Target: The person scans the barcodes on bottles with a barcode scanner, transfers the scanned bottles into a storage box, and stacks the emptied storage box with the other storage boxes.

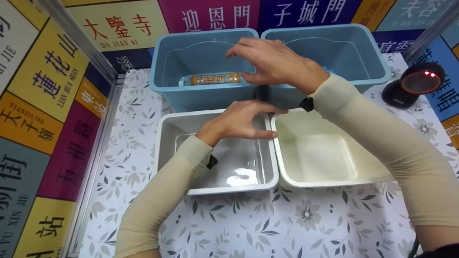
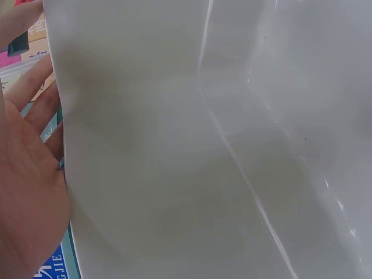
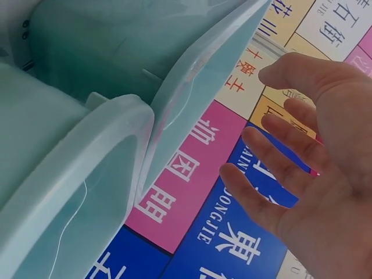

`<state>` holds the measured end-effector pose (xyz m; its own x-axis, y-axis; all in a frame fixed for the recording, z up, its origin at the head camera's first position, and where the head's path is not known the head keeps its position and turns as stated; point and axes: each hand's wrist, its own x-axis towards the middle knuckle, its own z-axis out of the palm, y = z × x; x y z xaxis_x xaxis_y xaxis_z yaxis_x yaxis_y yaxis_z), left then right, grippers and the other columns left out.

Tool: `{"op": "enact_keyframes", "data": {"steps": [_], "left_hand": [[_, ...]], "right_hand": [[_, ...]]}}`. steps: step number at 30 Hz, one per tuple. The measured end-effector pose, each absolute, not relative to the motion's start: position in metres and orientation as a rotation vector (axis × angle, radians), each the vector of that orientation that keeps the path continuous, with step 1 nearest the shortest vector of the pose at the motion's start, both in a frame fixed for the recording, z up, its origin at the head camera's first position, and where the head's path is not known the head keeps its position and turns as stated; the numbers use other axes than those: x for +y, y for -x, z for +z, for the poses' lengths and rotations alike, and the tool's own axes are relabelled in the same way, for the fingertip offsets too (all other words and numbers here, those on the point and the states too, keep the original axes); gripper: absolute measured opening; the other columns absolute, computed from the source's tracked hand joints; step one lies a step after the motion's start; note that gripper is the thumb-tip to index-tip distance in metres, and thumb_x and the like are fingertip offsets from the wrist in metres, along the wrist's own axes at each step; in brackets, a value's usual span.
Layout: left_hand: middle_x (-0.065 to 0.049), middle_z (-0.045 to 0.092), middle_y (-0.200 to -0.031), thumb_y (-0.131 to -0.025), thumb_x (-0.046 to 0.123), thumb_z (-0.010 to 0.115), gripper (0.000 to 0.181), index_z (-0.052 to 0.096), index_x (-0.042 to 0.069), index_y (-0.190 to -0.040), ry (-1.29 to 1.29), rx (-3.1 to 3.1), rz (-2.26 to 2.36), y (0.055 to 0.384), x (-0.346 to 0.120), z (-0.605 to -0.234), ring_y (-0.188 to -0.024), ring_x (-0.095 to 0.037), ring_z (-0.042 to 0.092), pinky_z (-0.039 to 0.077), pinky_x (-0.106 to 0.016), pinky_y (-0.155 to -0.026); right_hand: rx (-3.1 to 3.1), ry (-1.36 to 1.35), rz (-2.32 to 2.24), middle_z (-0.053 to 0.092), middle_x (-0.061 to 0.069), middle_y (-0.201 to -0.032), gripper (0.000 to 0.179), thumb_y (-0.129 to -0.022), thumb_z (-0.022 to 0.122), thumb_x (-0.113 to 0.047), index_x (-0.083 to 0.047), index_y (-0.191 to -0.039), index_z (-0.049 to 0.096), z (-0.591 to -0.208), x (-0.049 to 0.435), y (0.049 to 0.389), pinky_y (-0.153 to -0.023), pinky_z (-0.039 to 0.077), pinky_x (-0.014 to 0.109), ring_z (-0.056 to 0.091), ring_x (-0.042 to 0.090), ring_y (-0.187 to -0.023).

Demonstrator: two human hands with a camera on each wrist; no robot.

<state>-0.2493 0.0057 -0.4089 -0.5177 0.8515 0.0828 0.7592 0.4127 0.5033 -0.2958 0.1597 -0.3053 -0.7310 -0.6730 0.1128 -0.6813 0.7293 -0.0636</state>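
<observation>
My right hand (image 1: 276,62) hovers over the blue bins with its fingers spread and slightly bent, holding nothing. Beneath it are the left blue bin (image 1: 208,97) and the right blue bin (image 1: 374,57), standing side by side. A bottle with an orange label (image 1: 215,78) lies in the left one. Lower down, my left hand (image 1: 238,120) extends over the grey bin (image 1: 229,190), thumb and fingers apart, fingertips at the rims where it meets the cream bin (image 1: 333,184). The right wrist view shows the right palm (image 3: 343,215) empty.
A black scanner-like device (image 1: 412,84) with red lights stands at the right. Panels with large printed characters (image 1: 118,27) wall in the back and sides. A flower-patterned cloth (image 1: 233,222) covers the table. Something small and blue (image 1: 325,68) shows beside the right wrist.
</observation>
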Motion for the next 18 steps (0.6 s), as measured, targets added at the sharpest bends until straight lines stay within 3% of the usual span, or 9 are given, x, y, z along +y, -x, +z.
{"op": "enact_keyframes", "data": {"steps": [7,13,18], "left_hand": [[0.028,0.055,-0.139,-0.082,0.079,0.056,0.063,0.054,0.051,-0.138,-1.431,2.494,0.730,0.250,0.007,-0.410,-0.131,0.005,0.048,0.046,-0.037,-0.104],[0.031,0.055,-0.138,-0.082,0.079,0.056,0.062,0.053,0.053,-0.138,-1.434,2.494,0.728,0.250,0.009,-0.409,-0.129,0.005,0.050,0.047,-0.038,-0.103],[0.030,0.055,-0.138,-0.082,0.077,0.056,0.062,0.053,0.052,-0.139,-1.431,2.496,0.723,0.249,0.006,-0.409,-0.128,0.005,0.050,0.046,-0.038,-0.104]], "right_hand": [[-2.819,-1.124,0.144,0.056,0.010,-0.138,0.055,-0.095,0.067,-0.031,-0.020,-0.146,0.050,-0.301,0.176,0.282,-0.094,0.054,0.051,0.058,0.030,-0.118],[-2.768,-1.145,0.208,0.057,0.008,-0.138,0.053,-0.094,0.068,-0.028,-0.021,-0.144,0.051,-0.299,0.194,0.271,-0.086,0.055,0.050,0.058,0.028,-0.113],[-2.779,-1.101,0.231,0.057,0.008,-0.139,0.055,-0.093,0.069,-0.027,-0.021,-0.145,0.051,-0.297,0.203,0.263,-0.090,0.054,0.050,0.058,0.028,-0.115]]}}
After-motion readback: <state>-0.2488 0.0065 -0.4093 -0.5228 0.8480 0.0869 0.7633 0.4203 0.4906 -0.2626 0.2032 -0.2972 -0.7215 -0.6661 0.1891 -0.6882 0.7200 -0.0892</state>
